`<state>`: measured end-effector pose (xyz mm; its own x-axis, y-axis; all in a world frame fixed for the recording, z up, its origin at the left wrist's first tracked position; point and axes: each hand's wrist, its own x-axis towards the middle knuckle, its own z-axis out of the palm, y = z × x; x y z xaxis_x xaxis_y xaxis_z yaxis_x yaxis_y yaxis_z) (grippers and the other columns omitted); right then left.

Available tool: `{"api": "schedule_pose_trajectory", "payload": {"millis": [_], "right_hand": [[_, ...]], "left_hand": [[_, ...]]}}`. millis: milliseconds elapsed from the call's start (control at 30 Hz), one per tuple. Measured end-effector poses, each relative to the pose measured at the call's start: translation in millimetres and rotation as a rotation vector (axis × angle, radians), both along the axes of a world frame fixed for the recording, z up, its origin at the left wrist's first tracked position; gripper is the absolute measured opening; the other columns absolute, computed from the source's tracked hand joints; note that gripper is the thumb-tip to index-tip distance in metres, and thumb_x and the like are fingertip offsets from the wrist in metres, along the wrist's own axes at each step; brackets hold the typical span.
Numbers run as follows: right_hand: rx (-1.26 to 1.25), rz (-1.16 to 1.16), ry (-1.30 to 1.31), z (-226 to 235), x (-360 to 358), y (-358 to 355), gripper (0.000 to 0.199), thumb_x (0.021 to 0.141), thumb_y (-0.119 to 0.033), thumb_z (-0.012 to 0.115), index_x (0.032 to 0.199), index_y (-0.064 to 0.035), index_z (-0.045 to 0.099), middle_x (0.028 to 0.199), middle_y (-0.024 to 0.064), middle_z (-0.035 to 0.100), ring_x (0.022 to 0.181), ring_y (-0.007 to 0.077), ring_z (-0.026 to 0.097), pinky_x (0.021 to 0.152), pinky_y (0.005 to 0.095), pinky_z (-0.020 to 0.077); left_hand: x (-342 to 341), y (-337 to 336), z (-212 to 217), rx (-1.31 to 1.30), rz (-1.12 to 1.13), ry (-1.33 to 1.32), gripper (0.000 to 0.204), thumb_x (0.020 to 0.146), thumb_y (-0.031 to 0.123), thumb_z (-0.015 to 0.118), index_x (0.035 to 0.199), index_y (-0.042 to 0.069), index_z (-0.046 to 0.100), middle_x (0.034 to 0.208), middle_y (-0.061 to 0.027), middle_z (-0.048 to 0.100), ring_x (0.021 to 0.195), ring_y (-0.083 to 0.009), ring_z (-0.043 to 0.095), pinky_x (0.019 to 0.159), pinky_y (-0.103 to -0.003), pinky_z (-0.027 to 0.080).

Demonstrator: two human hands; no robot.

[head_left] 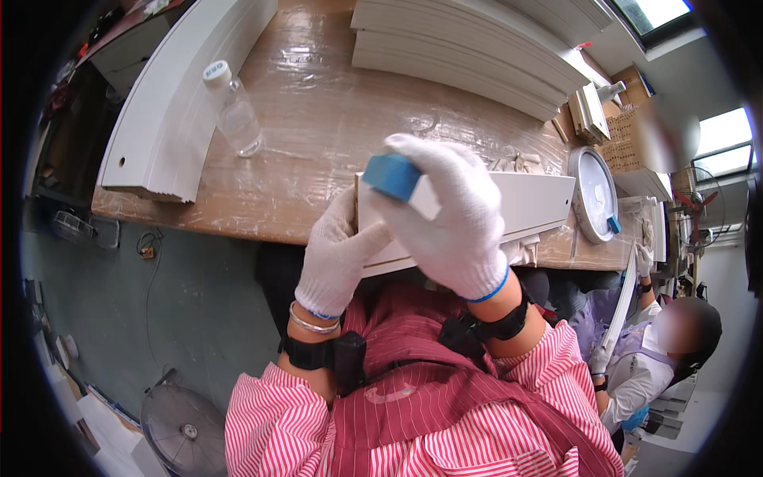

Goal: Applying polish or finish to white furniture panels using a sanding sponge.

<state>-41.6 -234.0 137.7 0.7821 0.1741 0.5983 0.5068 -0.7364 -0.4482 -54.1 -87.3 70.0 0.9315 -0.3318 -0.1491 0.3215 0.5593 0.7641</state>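
Note:
My right hand [457, 219], in a white knit glove, is closed around a blue block [392, 176] that looks like a sponge. It hovers over the left end of a white board [536, 200], partly covering it; whether the block touches the board I cannot tell. My left hand [334, 258], gloved the same way, grips that left end near the table's front edge, its thumb lying against the board. A pale cloth [520, 250] shows beneath the board, and more crumpled fabric [524, 163] lies just behind it.
A clear bottle [238, 119] with a white cap stands on the film-covered table [318, 103]. White panels [159, 111] lie at the left, and stacked ones [469, 67] at the back. Right of the board is a round white lid [584, 199]. A co-worker [636, 381] holds a white strip [620, 314].

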Motion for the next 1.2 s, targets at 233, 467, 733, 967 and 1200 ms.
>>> {"api": "schedule_pose_trajectory", "payload": {"millis": [233, 467, 733, 967, 1200], "right_hand": [[0.031, -0.122, -0.067, 15, 5, 0, 0.048, 0.068, -0.009, 0.085, 0.113, -0.0092, 0.068, 0.102, 0.0093, 0.071, 0.098, 0.0308, 0.068, 0.089, 0.0400, 0.0535], [0.120, -0.080, -0.195, 3, 5, -8, 0.041, 0.067, -0.015, 0.078, 0.106, -0.0112, 0.063, 0.087, 0.0049, 0.068, 0.084, 0.0287, 0.068, 0.070, 0.0421, 0.0486], [0.246, -0.178, -0.318, 16, -12, -42, 0.039, 0.069, -0.014, 0.077, 0.105, -0.0109, 0.062, 0.086, 0.0035, 0.064, 0.086, 0.0248, 0.066, 0.072, 0.0395, 0.0459], [0.214, -0.248, -0.184, -8, 3, -73, 0.045, 0.069, -0.012, 0.079, 0.111, -0.0099, 0.064, 0.093, 0.0047, 0.069, 0.090, 0.0245, 0.069, 0.080, 0.0402, 0.0496], [0.270, -0.529, -0.133, -20, 8, -168, 0.022, 0.076, -0.016, 0.075, 0.095, -0.0138, 0.064, 0.079, 0.0091, 0.067, 0.081, 0.0320, 0.066, 0.071, 0.0455, 0.0481]], "left_hand": [[-5, -3, 17, 0.041, 0.016, 0.042, 0.051, 0.090, -0.003, 0.062, 0.139, -0.005, 0.049, 0.127, -0.0085, 0.061, 0.115, -0.0140, 0.059, 0.098, -0.028, 0.048], [-7, -11, 7, 0.080, 0.087, 0.018, 0.041, 0.092, 0.001, 0.065, 0.130, -0.004, 0.052, 0.118, -0.0091, 0.064, 0.104, -0.0176, 0.067, 0.088, -0.031, 0.056], [2, 12, 9, 0.192, 0.239, -0.230, 0.048, 0.095, 0.006, 0.059, 0.141, -0.004, 0.047, 0.129, -0.0162, 0.060, 0.115, -0.0258, 0.064, 0.097, -0.038, 0.054], [10, 26, 9, 0.316, 0.311, -0.308, 0.052, 0.093, 0.005, 0.062, 0.142, -0.003, 0.048, 0.132, -0.0147, 0.060, 0.118, -0.0257, 0.062, 0.104, -0.040, 0.050], [5, 19, 20, 0.404, 0.292, -0.316, 0.060, 0.092, 0.013, 0.068, 0.145, -0.002, 0.044, 0.145, -0.0193, 0.052, 0.128, -0.0331, 0.053, 0.109, -0.046, 0.044]]}}
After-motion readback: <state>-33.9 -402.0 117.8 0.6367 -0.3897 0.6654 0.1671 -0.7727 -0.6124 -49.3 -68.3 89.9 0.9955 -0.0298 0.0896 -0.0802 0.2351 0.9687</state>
